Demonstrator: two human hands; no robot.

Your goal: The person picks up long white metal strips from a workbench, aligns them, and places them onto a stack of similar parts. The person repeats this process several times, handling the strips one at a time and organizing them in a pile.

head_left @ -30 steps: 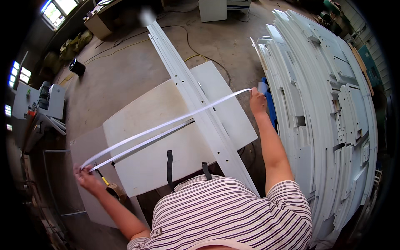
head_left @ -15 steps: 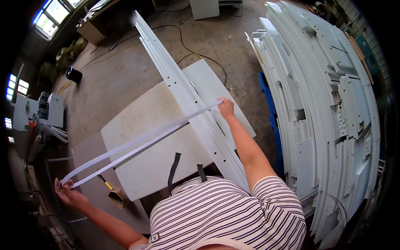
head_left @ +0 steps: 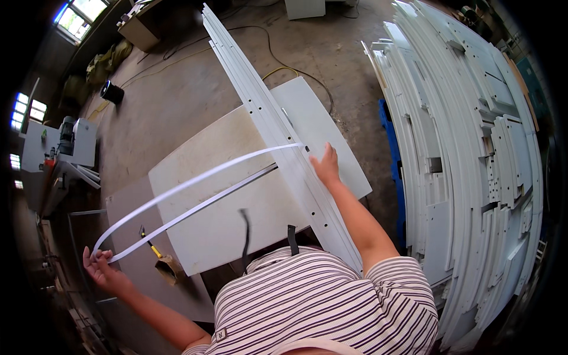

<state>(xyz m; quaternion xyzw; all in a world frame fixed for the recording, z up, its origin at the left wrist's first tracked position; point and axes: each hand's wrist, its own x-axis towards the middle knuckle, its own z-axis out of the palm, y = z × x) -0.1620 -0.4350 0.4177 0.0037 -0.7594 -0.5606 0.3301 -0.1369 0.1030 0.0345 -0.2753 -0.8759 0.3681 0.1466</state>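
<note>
the bare worktable [head_left: 236,195] left of the long white rail [head_left: 278,136] leaves passing room under the bowed white strip [head_left: 195,183]. right of the right hand [head_left: 326,167], stacked white panels [head_left: 467,148] crowd the way.

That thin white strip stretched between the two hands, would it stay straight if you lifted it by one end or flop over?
The white strip already bows in a long loop between the left hand and the right hand, so it is probably floppy. It looks very thin, so likely light. The long panel beneath stays straight, seemingly much stiffer.
</note>
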